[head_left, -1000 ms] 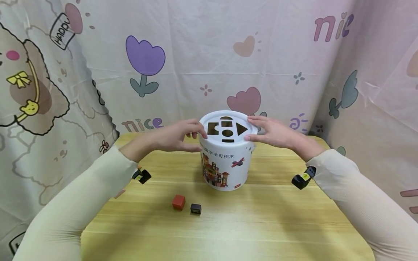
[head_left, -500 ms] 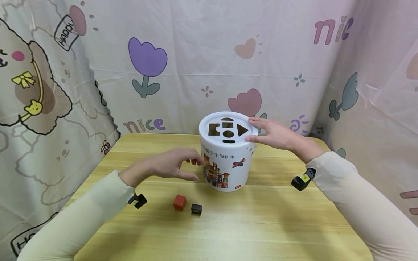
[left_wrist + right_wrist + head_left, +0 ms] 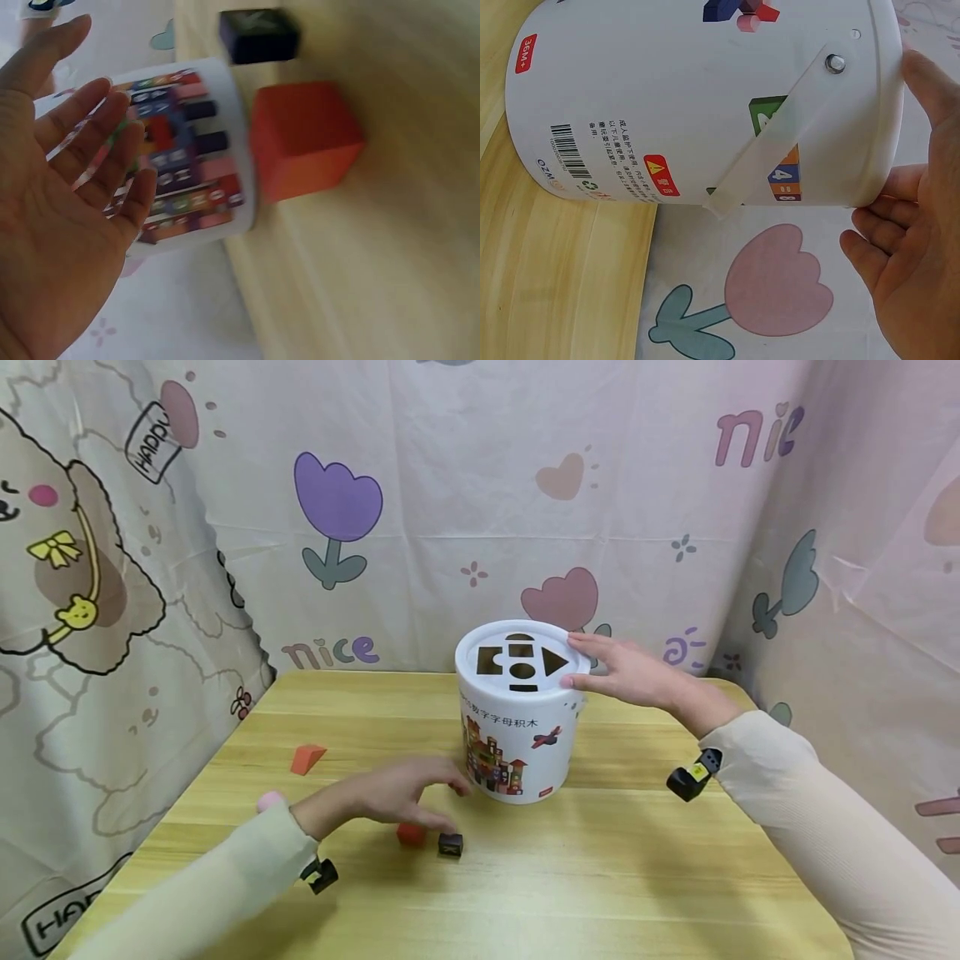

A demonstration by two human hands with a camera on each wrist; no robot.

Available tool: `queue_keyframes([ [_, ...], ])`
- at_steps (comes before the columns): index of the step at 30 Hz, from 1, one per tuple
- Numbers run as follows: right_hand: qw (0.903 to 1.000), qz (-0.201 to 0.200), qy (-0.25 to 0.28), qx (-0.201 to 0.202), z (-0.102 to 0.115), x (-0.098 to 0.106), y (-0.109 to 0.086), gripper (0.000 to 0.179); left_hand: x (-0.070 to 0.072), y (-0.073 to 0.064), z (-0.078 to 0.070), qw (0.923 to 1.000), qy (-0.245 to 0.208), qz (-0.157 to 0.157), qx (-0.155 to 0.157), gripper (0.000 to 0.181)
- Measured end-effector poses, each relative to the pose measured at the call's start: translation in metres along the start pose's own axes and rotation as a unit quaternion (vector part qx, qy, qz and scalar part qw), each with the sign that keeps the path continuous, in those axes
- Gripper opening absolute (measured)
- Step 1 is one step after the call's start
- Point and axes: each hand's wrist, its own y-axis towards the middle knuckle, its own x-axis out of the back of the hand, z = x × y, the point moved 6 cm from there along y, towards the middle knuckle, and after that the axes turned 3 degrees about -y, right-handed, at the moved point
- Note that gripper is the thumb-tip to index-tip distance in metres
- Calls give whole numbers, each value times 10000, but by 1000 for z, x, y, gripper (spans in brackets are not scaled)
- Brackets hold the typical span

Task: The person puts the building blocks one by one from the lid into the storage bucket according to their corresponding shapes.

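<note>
A white bucket (image 3: 517, 756) with printed toy blocks stands upright, and its lid (image 3: 491, 683) has cut-out shapes. My right hand (image 3: 630, 670) rests on the right side of the lid's rim, thumb and fingers spread. In the right wrist view the thumb and index finger touch the rim; the other fingers bend loosely. My left hand (image 3: 397, 789) is over the table in front of the bucket, fingers apart and holding nothing. Below it sit a red cube (image 3: 304, 142), partly covered by the hand in the head view, and a small black block (image 3: 450, 845) with a light mark.
To the left on the wooden table (image 3: 600, 868) lie an orange-red wedge block (image 3: 307, 759) and a pink rounded piece (image 3: 270, 800), partly hidden by the left forearm. A patterned curtain (image 3: 450, 460) hangs behind and beside the table. The bucket's clear strap handle (image 3: 780, 124) hangs at its side.
My left hand has left the lid's left rim and come down toward the red cube and black block. My right hand stays on the rim; the bucket has not moved.
</note>
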Motion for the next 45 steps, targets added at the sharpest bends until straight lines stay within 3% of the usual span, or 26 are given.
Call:
queue_keyframes([
  [8,10000,-7,-20,25,1,0,0,84,-28,0,5,9984,389,306,-260,46],
  [15,10000,-8,-32,-12,2,0,-1,83,-38,0,9,9954,723,392,-487,40],
  [22,9999,14,-39,-92,1,-1,-1,84,-46,3,14,9953,730,557,-303,24],
  [35,10000,22,-34,-53,0,-1,0,84,-41,5,12,9942,733,626,-471,17],
  [45,9999,1,-89,-64,-1,-1,-1,84,-11,11,-5,9972,506,390,-385,19],
])
